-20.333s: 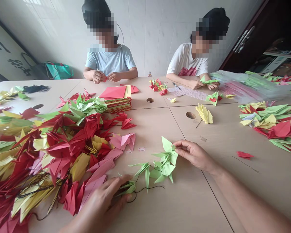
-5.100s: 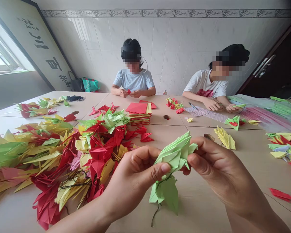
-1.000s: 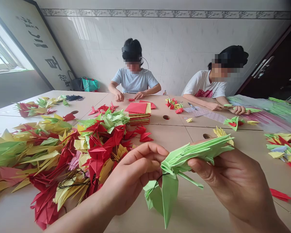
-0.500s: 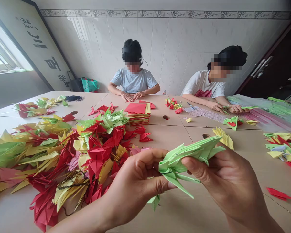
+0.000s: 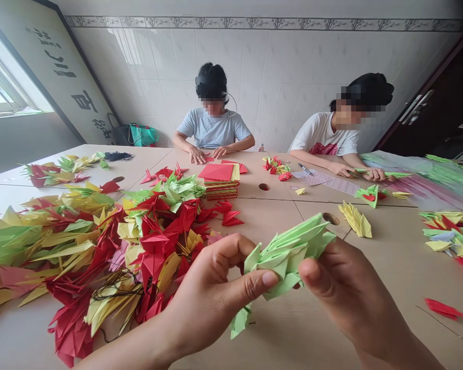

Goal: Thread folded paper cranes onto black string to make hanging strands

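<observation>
At eight o'clock the left hand (image 5: 216,295) is pinching one green bundle (image 5: 287,252), our dial's centre, above the table (image 5: 301,339); at four, the right hand (image 5: 357,290) is half-curling, its hold hidden. Danger I'm fearing: too hard a squeeze crushing folds. One yellow bundle (image 5: 355,220) is lying at two, one paper stack (image 5: 220,181) at eleven.

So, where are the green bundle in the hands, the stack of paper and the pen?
Green bundle (image 5: 287,251): head view, middle of its folded paper.
Stack of paper (image 5: 221,188): head view, its layered front.
Pen (image 5: 304,168): head view, middle of its barrel.
</observation>
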Tool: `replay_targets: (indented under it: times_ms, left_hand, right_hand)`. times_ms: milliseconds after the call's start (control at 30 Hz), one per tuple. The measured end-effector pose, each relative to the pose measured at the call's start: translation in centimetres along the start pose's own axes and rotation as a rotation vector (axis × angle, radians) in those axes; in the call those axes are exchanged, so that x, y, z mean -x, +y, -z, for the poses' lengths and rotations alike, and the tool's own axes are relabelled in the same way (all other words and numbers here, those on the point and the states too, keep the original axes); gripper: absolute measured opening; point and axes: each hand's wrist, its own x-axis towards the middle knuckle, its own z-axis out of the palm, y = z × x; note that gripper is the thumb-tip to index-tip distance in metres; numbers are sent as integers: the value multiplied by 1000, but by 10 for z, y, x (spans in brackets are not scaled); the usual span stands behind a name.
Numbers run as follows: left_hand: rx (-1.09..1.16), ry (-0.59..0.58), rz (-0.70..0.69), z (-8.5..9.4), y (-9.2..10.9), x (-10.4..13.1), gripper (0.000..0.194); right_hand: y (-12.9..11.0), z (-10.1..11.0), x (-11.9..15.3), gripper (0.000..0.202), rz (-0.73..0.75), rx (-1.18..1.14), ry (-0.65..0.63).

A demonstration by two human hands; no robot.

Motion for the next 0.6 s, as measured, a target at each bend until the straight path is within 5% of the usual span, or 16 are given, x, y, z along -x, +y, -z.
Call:
replay_targets:
  times_ms: [167, 367, 433, 533, 600]
  left_hand:
    - [55, 32, 0, 2, 0, 0, 26]
    - [-88, 78, -41, -3, 3, -1, 24]
    - [-179, 146, -134, -7, 6, 3, 19]
    - [-261, 324, -371, -2, -2, 17, 40]
    - [-218, 272, -379, 17, -20, 32, 38]
  right_hand:
    - [3, -4, -1, 42, -90, -76, -30]
    - [3, -6, -3, 26, -52, 111, -6]
    - [3, -5, -3, 24, -36, 170, 33]
    - [2, -3, -3, 26, -42, 232, 102]
    - [2, -2, -3, 26, -46, 255, 132]
